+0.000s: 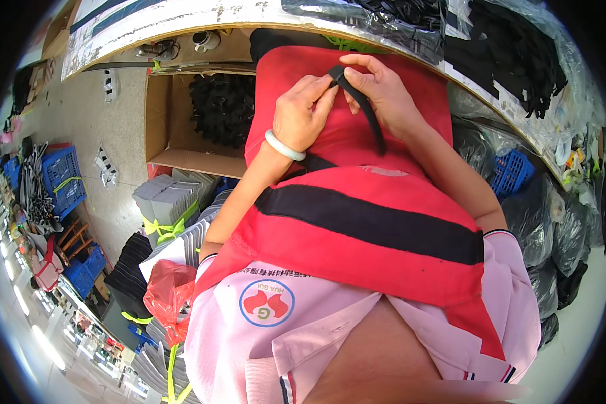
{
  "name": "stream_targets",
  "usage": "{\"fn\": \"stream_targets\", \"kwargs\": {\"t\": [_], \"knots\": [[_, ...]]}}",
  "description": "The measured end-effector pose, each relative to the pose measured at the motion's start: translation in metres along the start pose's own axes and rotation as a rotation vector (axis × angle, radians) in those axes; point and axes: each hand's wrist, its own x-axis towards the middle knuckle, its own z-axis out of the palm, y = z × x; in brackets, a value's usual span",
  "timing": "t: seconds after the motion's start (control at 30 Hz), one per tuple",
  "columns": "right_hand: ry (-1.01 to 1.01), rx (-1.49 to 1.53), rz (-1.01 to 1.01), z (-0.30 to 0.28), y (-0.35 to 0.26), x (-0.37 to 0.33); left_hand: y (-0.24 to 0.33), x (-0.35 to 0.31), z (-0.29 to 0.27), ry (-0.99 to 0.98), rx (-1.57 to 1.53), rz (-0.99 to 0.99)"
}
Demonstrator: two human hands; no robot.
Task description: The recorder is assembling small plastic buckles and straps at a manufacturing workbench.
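Note:
A narrow black strap (368, 113) is held up in front of me, over the red apron (397, 215) on my lap. My left hand (301, 113), with a pale bangle at its wrist, pinches the strap near its upper end, fingertips closed together. From the other side, my right hand (386, 94) grips the same part between thumb and fingers. The strap looks folded or looped between the fingertips, though the fingers partly hide it. Its loose end curves down below my right hand and hangs against the apron.
An open cardboard box (198, 160) of black pieces sits left of my lap. The worktable edge (262, 19) runs ahead, with black strips (512, 57) on its right. Tied grey stacks (165, 202) and a red plastic bag (168, 293) stand left; filled plastic bags (528, 215) lie right.

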Motion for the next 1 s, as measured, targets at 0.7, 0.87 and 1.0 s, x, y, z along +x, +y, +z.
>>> {"fn": "stream_targets", "kwargs": {"t": [0.7, 0.87, 1.0], "knots": [[0.012, -0.304, -0.022, -0.001, -0.018, -0.017, 0.007, 0.003, 0.008, 0.159, -0.883, -0.543], [0.017, -0.304, 0.114, -0.004, -0.011, -0.011, 0.008, -0.004, 0.012, 0.177, -0.741, -0.420], [0.097, -0.027, -0.045, 0.008, -0.002, -0.012, 0.007, -0.003, 0.008, 0.167, -0.724, -0.292]]}}
